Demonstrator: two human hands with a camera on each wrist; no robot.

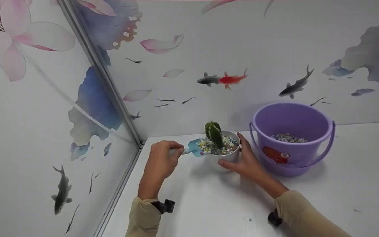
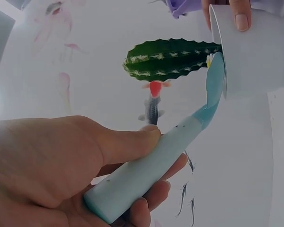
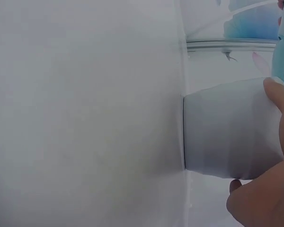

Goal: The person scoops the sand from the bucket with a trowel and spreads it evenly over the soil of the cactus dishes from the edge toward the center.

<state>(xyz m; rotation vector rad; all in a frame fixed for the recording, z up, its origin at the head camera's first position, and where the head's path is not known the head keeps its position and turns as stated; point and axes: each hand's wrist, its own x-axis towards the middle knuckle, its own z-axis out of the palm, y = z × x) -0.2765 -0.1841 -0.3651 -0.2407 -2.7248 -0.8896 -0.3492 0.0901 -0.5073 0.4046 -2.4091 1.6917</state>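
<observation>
My left hand (image 1: 163, 159) grips the pale handle of a small trowel (image 2: 149, 163). The trowel's blue blade (image 1: 194, 146) bears small pale and yellow pebbles and meets the left rim of a white flower pot (image 1: 221, 162). In the pot a green ribbed cactus (image 1: 213, 133) stands upright among multicoloured pebbles (image 1: 228, 143). My right hand (image 1: 248, 163) holds the pot from its right side, thumb in front and fingers round the far side. The pot's smooth wall (image 3: 229, 130) fills the middle of the right wrist view, its base on the table.
A purple bucket (image 1: 294, 154) with pebbles (image 1: 288, 138) at its bottom stands right of the pot, close to my right forearm. Painted wall panels rise behind and to the left of the white table (image 1: 209, 210). One tiny pebble (image 1: 250, 219) lies near the front.
</observation>
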